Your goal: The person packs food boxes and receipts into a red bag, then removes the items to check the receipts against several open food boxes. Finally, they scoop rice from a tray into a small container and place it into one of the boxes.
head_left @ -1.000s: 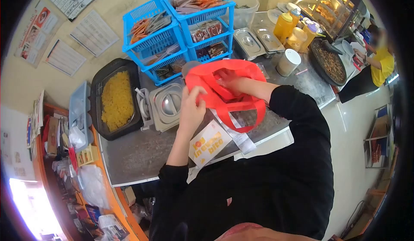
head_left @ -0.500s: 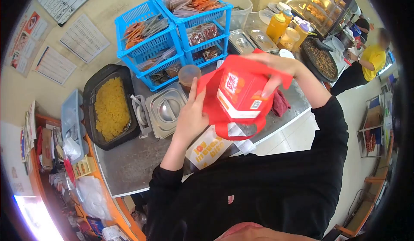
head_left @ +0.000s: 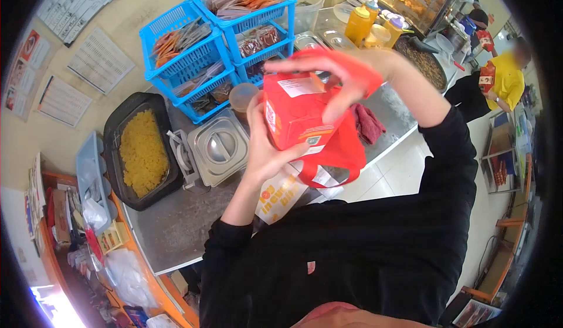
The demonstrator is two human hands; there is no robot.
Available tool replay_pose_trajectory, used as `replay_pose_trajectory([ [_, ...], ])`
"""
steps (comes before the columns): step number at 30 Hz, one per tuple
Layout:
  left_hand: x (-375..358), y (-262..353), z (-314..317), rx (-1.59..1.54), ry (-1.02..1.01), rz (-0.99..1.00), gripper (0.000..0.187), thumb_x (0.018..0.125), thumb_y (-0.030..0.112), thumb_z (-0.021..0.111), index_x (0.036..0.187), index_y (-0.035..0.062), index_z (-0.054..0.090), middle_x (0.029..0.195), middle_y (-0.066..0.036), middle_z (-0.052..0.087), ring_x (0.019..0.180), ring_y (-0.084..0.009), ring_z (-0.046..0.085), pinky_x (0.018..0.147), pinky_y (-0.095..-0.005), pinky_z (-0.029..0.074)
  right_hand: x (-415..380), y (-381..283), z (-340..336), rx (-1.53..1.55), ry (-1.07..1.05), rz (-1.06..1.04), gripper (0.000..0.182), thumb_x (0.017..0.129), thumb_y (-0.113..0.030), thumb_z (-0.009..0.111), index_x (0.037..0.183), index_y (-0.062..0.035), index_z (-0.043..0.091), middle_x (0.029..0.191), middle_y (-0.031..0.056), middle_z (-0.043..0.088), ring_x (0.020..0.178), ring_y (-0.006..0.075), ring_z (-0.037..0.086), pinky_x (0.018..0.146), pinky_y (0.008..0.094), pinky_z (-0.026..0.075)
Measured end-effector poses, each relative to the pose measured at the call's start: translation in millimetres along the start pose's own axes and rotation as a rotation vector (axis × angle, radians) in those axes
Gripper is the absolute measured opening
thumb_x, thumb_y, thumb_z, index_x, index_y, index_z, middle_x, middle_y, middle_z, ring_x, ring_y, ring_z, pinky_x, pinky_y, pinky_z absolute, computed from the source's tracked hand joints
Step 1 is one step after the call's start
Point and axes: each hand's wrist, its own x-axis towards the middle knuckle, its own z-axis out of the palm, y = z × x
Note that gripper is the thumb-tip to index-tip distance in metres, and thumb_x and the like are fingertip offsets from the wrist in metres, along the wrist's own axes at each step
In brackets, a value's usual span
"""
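A red cardboard box [head_left: 300, 108] with white labels is tilted in front of me, gripped low on its left side by my left hand [head_left: 265, 143]. My right hand [head_left: 346, 82] arches over the box top, fingers stretched out and thumb apart from them, close to the box's right side; its fingers are blurred. Red bag material runs over the back of that hand. The rest of the red bag [head_left: 347, 146] hangs behind and right of the box, its handle loop low. Below lies a white printed paper [head_left: 280, 196] with yellow lettering.
Blue stacked baskets [head_left: 182, 58] hold sachets and packets. On the metal counter [head_left: 170, 234] stand a black pan [head_left: 143, 155] of yellow rice, a lidded steel container [head_left: 220, 146] and a plastic cup [head_left: 243, 96]. A red cloth [head_left: 368, 124] lies right; a person in yellow [head_left: 505, 82] stands beyond.
The box has turned and moved left, showing its labelled top. My left hand now grips its side. The bag has slipped to the right of it. The person in yellow now holds a red box.
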Motion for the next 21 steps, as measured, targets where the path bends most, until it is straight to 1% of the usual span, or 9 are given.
replay_pose_trajectory([
  [1, -2.4, -2.1, -3.2, -0.018, 0.006, 0.018, 0.100, 0.054, 0.023, 0.086, 0.133, -0.0040, 0.030, 0.138, -0.017, 0.025, 0.130, -0.0286, 0.031, 0.107, -0.0392, 0.030, -6.5, 32.8, -12.8, -0.051, 0.044, -0.080, 0.089, 0.073, -0.035, 0.073, 0.146, -0.0116, 0.027, 0.138, 0.0112, 0.042, 0.117, 0.0231, 0.051, 0.096, 0.0356, 0.043],
  [3, -9.4, 4.0, -8.7, -0.036, 0.029, 0.015, 0.100, 0.053, 0.030, 0.085, 0.131, -0.0031, 0.033, 0.138, -0.015, 0.024, 0.131, -0.0273, 0.030, 0.107, -0.0390, 0.030, -28.4, 26.3, -33.1, 0.165, -0.029, 0.129, 0.067, 0.084, -0.029, 0.064, 0.141, -0.0075, 0.037, 0.137, 0.0121, 0.045, 0.109, 0.0224, 0.057, 0.085, 0.0349, 0.051],
  [4, -14.5, 5.9, -16.1, -0.038, 0.033, 0.016, 0.101, 0.053, 0.033, 0.085, 0.131, -0.0029, 0.033, 0.138, -0.015, 0.023, 0.131, -0.0270, 0.029, 0.107, -0.0393, 0.031, -47.5, 44.5, -43.9, 0.377, 0.110, 0.323, 0.050, 0.087, -0.019, 0.058, 0.133, -0.0031, 0.047, 0.127, 0.0122, 0.054, 0.101, 0.0190, 0.060, 0.078, 0.0297, 0.053],
  [6, -21.5, 17.9, -18.7, -0.106, 0.047, -0.022, 0.102, 0.052, 0.039, 0.084, 0.131, -0.0021, 0.034, 0.139, -0.013, 0.022, 0.132, -0.0263, 0.028, 0.106, -0.0403, 0.033, -72.3, 48.8, -79.4, -0.165, 0.151, 0.666, 0.039, 0.085, -0.015, 0.058, 0.121, -0.0009, 0.055, 0.115, 0.0117, 0.061, 0.094, 0.0181, 0.062, 0.073, 0.0270, 0.053],
  [8, -25.3, 25.7, -22.6, -0.151, 0.055, -0.039, 0.102, 0.052, 0.042, 0.083, 0.131, -0.0015, 0.035, 0.140, -0.013, 0.020, 0.133, -0.0257, 0.027, 0.105, -0.0408, 0.034, -80.9, 9.3, -61.4, -0.363, 0.612, 0.494, 0.033, 0.082, -0.016, 0.061, 0.111, 0.0001, 0.057, 0.109, 0.0107, 0.064, 0.090, 0.0188, 0.062, 0.072, 0.0266, 0.052],
  [10, -23.3, 28.2, -20.6, -0.098, 0.047, 0.015, 0.101, 0.050, 0.041, 0.083, 0.130, -0.0012, 0.037, 0.140, -0.014, 0.021, 0.134, -0.0274, 0.026, 0.106, -0.0429, 0.031, -68.0, -47.8, -8.0, -0.110, 0.538, 0.073, 0.049, 0.074, -0.018, 0.070, 0.117, -0.0028, 0.052, 0.118, 0.0135, 0.057, 0.098, 0.0229, 0.058, 0.080, 0.0314, 0.048],
  [12, -20.4, 37.5, -17.5, -0.009, 0.005, 0.081, 0.101, 0.048, 0.041, 0.083, 0.129, -0.0006, 0.038, 0.140, -0.015, 0.022, 0.134, -0.0295, 0.024, 0.109, -0.0450, 0.026, -36.0, -68.1, 42.6, -0.282, 0.403, -0.196, 0.076, 0.063, -0.020, 0.079, 0.129, -0.0069, 0.043, 0.130, 0.0165, 0.046, 0.111, 0.0297, 0.051, 0.092, 0.0379, 0.043],
  [16, -14.3, 41.8, -1.8, 0.142, -0.076, 0.262, 0.104, 0.046, 0.042, 0.082, 0.131, 0.0017, 0.039, 0.141, -0.021, 0.024, 0.138, -0.0346, 0.016, 0.113, -0.0484, 0.004, -20.6, -66.7, 66.5, -0.483, 0.368, -0.080, 0.093, 0.059, -0.020, 0.082, 0.138, -0.0123, 0.034, 0.136, 0.0179, 0.037, 0.120, 0.0369, 0.043, 0.099, 0.0419, 0.038],
  [21, -32.6, 33.5, 17.7, 0.494, 0.066, 0.418, 0.098, 0.047, 0.038, 0.086, 0.126, 0.0025, 0.039, 0.145, -0.026, 0.018, 0.137, -0.0459, 0.008, 0.109, -0.0587, 0.006, -60.7, -69.3, 50.0, -0.309, 0.440, -0.021, 0.097, 0.056, -0.021, 0.081, 0.138, -0.0031, 0.032, 0.134, 0.0174, 0.039, 0.122, 0.0292, 0.044, 0.101, 0.0366, 0.036],
])
